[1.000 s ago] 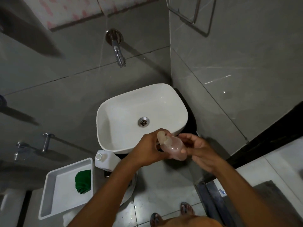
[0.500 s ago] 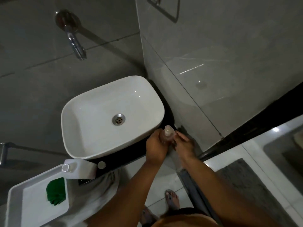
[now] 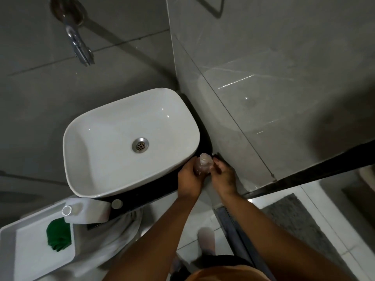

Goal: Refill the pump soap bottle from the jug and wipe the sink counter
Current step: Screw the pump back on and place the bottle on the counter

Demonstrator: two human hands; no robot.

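Note:
The clear pinkish pump soap bottle (image 3: 204,162) stands upright on the black counter (image 3: 156,189), right of the white sink (image 3: 105,179), close to the tiled side wall. My left hand (image 3: 189,180) wraps around its left side. My right hand (image 3: 222,178) touches its right side with the fingertips. The white jug (image 3: 89,211) lies uncapped at the counter's front left corner, its round opening facing left. A small round cap (image 3: 117,203) rests on the counter beside it. A green cloth (image 3: 58,237) lies in a white tray (image 3: 24,254) at lower left.
A chrome wall tap (image 3: 80,47) juts out above the sink. A white towel (image 3: 119,232) hangs below the counter edge. Tiled walls close in behind and to the right. A grey mat (image 3: 300,226) lies on the floor at the right.
The bottle went from held tilted in front of the sink to upright on the counter at the right. Both hands followed it, and my view shifted right.

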